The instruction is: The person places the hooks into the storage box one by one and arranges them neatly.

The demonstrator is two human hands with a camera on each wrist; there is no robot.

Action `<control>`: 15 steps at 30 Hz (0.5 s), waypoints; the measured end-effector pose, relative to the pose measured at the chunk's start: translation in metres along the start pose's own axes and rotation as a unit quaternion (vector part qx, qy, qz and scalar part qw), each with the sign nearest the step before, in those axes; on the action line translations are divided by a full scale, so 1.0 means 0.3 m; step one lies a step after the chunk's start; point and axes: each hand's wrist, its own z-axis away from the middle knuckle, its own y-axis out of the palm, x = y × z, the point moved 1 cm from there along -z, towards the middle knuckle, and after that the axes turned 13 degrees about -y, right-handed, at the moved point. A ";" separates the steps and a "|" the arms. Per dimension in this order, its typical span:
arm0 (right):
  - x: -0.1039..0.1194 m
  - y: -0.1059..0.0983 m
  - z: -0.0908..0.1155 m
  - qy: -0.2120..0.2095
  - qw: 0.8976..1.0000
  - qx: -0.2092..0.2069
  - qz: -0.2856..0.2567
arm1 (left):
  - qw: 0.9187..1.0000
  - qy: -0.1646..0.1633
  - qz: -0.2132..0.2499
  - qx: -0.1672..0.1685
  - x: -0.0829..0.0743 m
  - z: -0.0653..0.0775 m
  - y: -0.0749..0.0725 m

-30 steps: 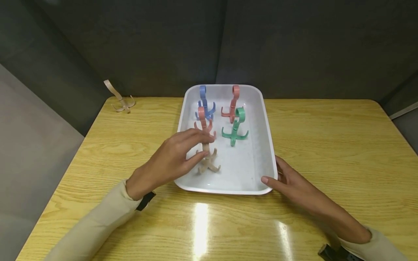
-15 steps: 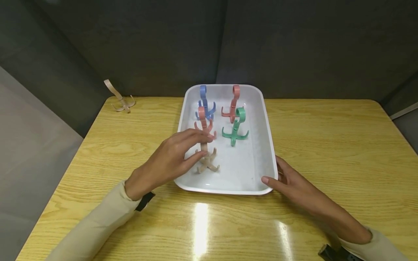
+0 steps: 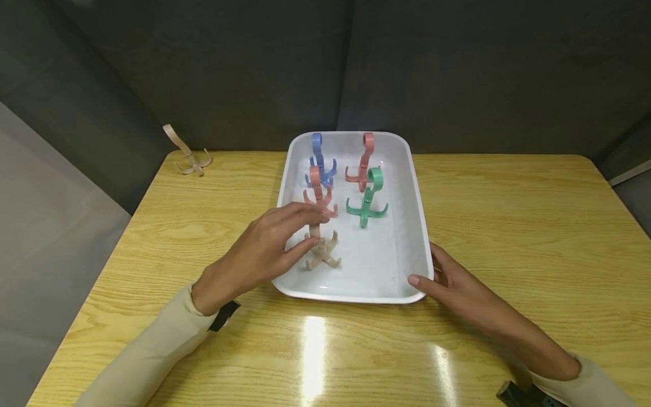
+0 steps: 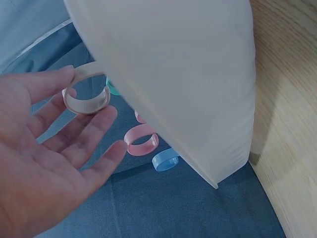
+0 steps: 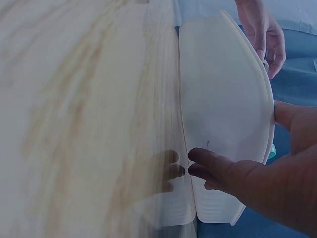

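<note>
In the head view a white tray (image 3: 378,263) stands on the table, with upright four-armed hanger hooks in it. My left hand (image 3: 267,243) reaches over the tray's left rim and pinches the curled top of a beige hanger hook (image 3: 322,254) at the near left. Thumb and fingers meet that ring (image 4: 88,105) from opposite sides in the left wrist view. My right hand (image 3: 452,285) grips the tray's near right corner, its thumb over the rim and its fingers on the outer wall (image 5: 223,99). Part of the beige stem is hidden behind my left fingers.
Behind the beige one stand a pink hook (image 3: 315,178), a blue hook (image 3: 317,150), another pink hook (image 3: 363,164) and a green hook (image 3: 366,210). A second beige hook (image 3: 192,164) stands on the table's far left corner. Dark cloth (image 3: 244,73) hangs behind the table.
My left hand and the top of the beige hook have shifted slightly to the left, its base hardly at all. My right hand stays on the tray corner.
</note>
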 end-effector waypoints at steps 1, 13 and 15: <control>0.000 0.000 0.000 0.000 1.000 0.000 0.000 | 1.000 -0.001 -0.001 0.000 0.001 0.001 0.000; 0.000 0.000 -0.001 0.003 1.000 0.002 0.002 | 1.000 -0.008 -0.003 0.005 0.008 0.008 -0.009; 0.000 -0.001 0.000 0.003 1.000 0.002 0.003 | 1.000 -0.007 -0.001 0.004 0.009 0.007 -0.015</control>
